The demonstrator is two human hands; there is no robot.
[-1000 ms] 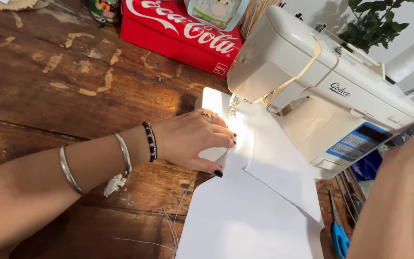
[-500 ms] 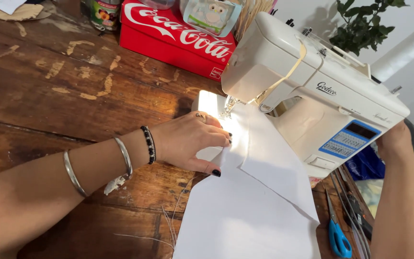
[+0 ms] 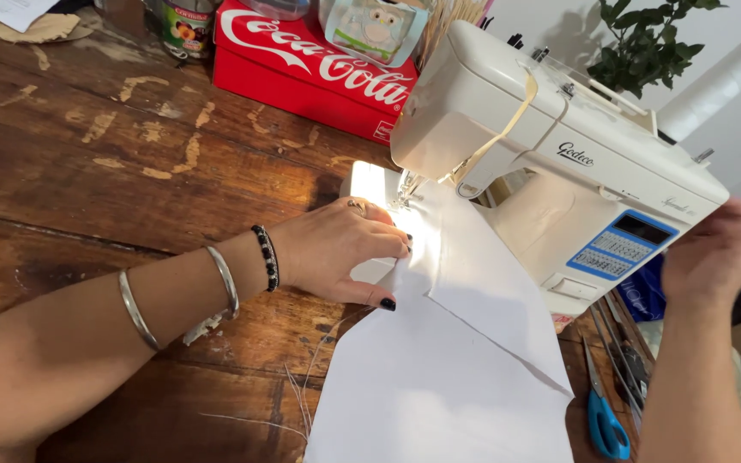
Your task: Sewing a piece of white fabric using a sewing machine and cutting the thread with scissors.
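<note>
Right now my left hand (image 3: 340,253) lies flat in the middle of the frame, palm down and fingers spread forward on the white fabric (image 3: 439,369). It grips nothing; it simply presses the cloth against the bed of the white sewing machine (image 3: 559,163), with the fingertips just beside the needle area (image 3: 405,193). I judge the flat hold is there to keep the layers from sliding and to steer the edge under the foot. The machine's lamp lights that spot brightly, so the needle itself is hard to make out.

The fabric runs from under the machine's head down to the bottom centre of the frame, a second layer folded over it at an angle, which lets the loose length rest on the wooden tabletop (image 3: 87,171) rather than drag.

My right hand (image 3: 713,253) is at the right edge of the frame, curved against the machine's right end, where a handwheel would sit; I cannot tell whether it grips anything, since the palm side is hidden.

Blue-handled scissors (image 3: 604,420) lie at the lower right, near the right forearm. A red box (image 3: 310,69) stands behind the machine at the top of the frame, beside a can (image 3: 186,26), and a green plant (image 3: 645,47) shows at the upper right.
</note>
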